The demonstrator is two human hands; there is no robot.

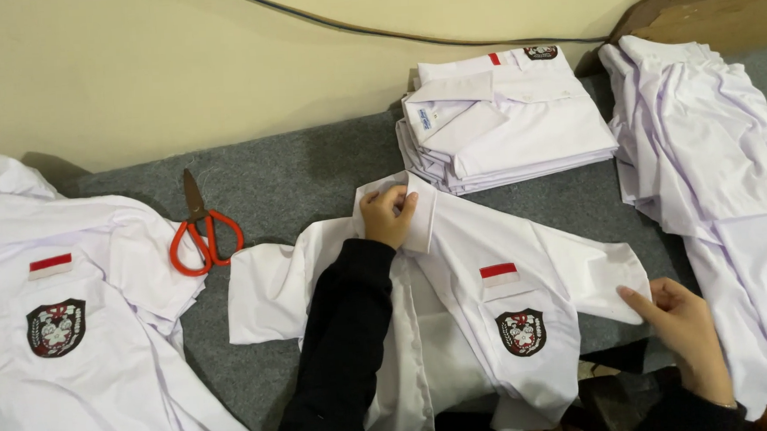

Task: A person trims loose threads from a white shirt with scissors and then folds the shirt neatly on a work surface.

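Note:
A white short-sleeved shirt (456, 273) lies face up on the grey felt surface (294, 176), open down the front, with a red-and-white strip and a dark round badge on its chest pocket. My left hand (389, 215), in a black sleeve, pinches the shirt's collar at the top. My right hand (682, 322) grips the edge of the shirt's sleeve at the lower right.
Orange-handled scissors (199, 234) lie left of the shirt. A stack of folded white shirts (505, 117) sits behind it by the wall. Loose white shirts are piled at the far left (65, 320) and far right (723, 180). A black cable (374, 31) runs along the wall.

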